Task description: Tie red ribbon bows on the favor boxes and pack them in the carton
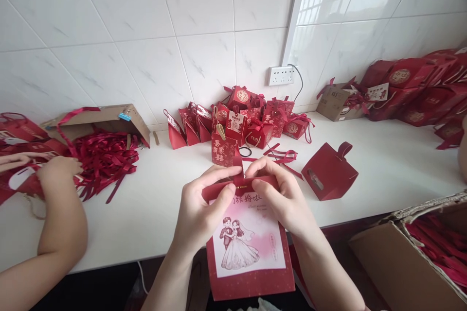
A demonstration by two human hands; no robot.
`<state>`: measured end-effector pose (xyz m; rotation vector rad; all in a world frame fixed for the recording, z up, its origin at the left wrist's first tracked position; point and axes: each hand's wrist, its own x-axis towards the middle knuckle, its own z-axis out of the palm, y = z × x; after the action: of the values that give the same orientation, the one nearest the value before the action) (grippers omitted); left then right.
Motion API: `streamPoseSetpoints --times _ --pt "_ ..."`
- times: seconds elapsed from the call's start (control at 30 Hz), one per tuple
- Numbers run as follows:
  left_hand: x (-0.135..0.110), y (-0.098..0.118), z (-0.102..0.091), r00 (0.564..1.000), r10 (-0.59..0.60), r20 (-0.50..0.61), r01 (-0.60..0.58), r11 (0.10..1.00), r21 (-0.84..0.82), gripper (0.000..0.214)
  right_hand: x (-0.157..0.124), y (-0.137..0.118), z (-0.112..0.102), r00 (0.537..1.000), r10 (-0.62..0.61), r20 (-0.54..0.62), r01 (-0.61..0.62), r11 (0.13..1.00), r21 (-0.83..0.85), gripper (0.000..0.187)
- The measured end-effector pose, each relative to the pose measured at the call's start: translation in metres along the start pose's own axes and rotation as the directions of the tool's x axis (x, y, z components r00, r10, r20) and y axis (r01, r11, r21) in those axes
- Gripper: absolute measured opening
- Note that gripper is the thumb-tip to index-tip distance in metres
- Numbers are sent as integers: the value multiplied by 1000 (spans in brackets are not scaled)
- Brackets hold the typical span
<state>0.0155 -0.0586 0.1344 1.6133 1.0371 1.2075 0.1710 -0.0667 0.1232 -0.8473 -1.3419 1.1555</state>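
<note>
Between my two hands is a red gift box [251, 285] whose front carries a pale card with a drawn wedding couple. My left hand [209, 201] pinches the box's top edge at the left, its index finger against the upright ribbon strap [238, 167]. On the other side of the strap, my right hand [279, 192] grips the same top edge, thumb on the front. A small gold-coloured piece shows at the strap's base. Just beyond my fingers stands a patterned red box [223, 149]. To the right, a plain red box with a strap [330, 172] lies tilted on the white table [175, 194].
At left, another person's hand [60, 172] works among red boxes beside a cardboard box [140, 121] spilling red ribbons [105, 155]. Several finished-looking red boxes [255, 116] cluster by the wall. Loose ribbons [286, 155] lie mid-table. An open carton [408, 262] stands at lower right.
</note>
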Motion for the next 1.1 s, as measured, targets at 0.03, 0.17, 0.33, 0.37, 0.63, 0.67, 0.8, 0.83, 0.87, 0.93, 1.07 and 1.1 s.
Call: streamPoseSetpoints --times 0.03,0.17,0.33,0.37,0.63,0.67,0.8,0.83,0.87,0.93,1.07,1.1 --pt "0 0 0 1000 -5 -5 5 1000 -4 28 0 0 0 1000 -15 -9 15 1000 -6 8" --pt "-1 3 3 1000 -16 -23 15 999 -34 27 -1 0 -1 1000 -8 -5 8 1000 -1 8" --pt "-4 6 7 997 -34 -62 30 997 -71 27 -3 0 1 1000 25 -9 -25 1000 -10 6" --pt "-5 6 7 998 -33 -59 29 997 -68 27 -3 -1 2 1000 26 -8 -26 1000 -7 6" --pt "2 -17 -11 997 14 80 4 976 -216 64 7 12 -12 893 -212 -397 244 969 30 2" --pt "3 -23 -12 992 25 124 2 977 -212 69 11 15 -16 784 -292 -547 354 935 9 3" --pt "3 -47 -1 963 28 268 7 992 -128 67 18 30 -28 365 -429 -826 638 762 -113 13" --pt "2 -51 3 965 48 259 -13 991 -135 67 18 33 -30 369 -422 -828 661 746 -85 14" --pt "1 -55 7 968 74 240 -39 988 -146 66 17 36 -31 425 -396 -814 663 749 -18 15" --pt "1 -61 13 973 140 183 -109 979 -171 66 14 41 -33 591 -286 -754 604 776 179 15" --pt "4 -69 14 925 372 84 -359 923 -138 52 5 51 -37 734 -85 -674 488 756 436 19" --pt "4 -70 14 902 423 83 -411 902 -130 52 3 53 -39 731 -75 -679 485 756 439 21"
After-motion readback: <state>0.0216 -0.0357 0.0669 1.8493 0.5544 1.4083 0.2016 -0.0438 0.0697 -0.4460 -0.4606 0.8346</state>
